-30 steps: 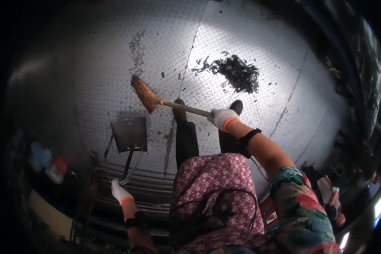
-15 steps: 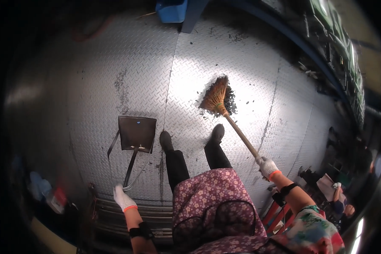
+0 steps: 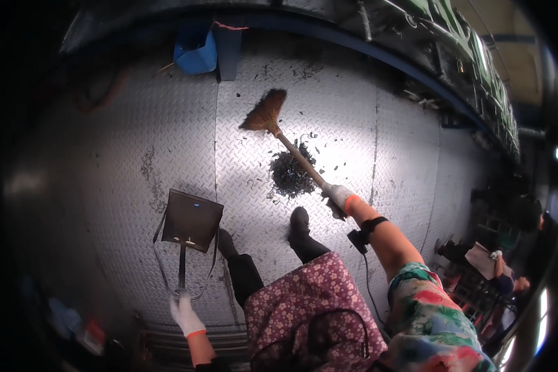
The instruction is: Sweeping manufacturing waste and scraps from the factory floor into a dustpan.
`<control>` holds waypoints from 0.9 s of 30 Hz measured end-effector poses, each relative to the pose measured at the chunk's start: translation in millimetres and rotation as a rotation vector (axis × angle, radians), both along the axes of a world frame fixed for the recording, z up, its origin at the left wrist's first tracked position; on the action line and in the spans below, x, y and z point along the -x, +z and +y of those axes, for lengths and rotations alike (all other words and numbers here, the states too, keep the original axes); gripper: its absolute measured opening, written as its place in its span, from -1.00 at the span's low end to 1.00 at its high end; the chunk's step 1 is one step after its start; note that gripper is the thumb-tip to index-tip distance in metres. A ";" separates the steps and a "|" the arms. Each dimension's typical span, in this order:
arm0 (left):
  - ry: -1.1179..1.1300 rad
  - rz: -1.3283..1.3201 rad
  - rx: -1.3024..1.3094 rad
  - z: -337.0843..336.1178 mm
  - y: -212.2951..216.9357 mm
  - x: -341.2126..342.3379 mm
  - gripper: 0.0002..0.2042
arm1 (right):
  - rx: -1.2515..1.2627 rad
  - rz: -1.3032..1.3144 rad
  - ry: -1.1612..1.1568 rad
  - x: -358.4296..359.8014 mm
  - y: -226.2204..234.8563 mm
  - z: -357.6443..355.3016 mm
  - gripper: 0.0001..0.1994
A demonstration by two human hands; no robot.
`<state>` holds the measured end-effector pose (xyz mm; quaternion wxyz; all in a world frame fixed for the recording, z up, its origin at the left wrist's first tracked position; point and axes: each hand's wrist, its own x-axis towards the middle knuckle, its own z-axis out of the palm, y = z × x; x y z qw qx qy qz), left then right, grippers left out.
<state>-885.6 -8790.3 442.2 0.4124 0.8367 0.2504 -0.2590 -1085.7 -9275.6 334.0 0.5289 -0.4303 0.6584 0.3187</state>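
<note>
Wrapped in a white work glove, my right hand (image 3: 337,197) grips the wooden handle of a straw broom (image 3: 265,114). The broom's fanned bristles are beyond a heap of dark scraps (image 3: 291,172) on the metal floor, and its handle crosses over the heap. My left hand (image 3: 185,313), also gloved, is closed around the handle end of a long-handled dark dustpan (image 3: 193,217). The pan is out to the left of my feet, with its wide edge facing away from me. No scraps show in it apart from small light bits near the handle joint.
The floor is diamond-pattern metal plate (image 3: 111,217) with scattered dark crumbs. A blue bin (image 3: 196,53) stands at the far side beside a blue post (image 3: 230,56). Green machinery (image 3: 477,62) runs along the far right. Another person (image 3: 496,266) is at the right edge.
The broom has moved away from me and to the left, off the scrap heap, as my right arm stretched forward. My view has shifted; the dustpan now appears slightly turned.
</note>
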 end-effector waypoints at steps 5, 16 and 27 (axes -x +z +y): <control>-0.025 0.012 0.024 -39.9 -15.6 13.9 -0.56 | 0.269 0.100 -0.064 107.9 63.0 -55.8 -0.52; 0.349 -0.213 0.042 -102.8 -67.2 144.7 -0.58 | 0.914 -0.059 0.545 55.1 -139.3 -439.7 -0.54; 0.616 -0.221 0.016 -164.2 -60.4 247.4 -0.50 | 0.335 -0.039 0.954 225.3 -8.4 -317.0 -0.16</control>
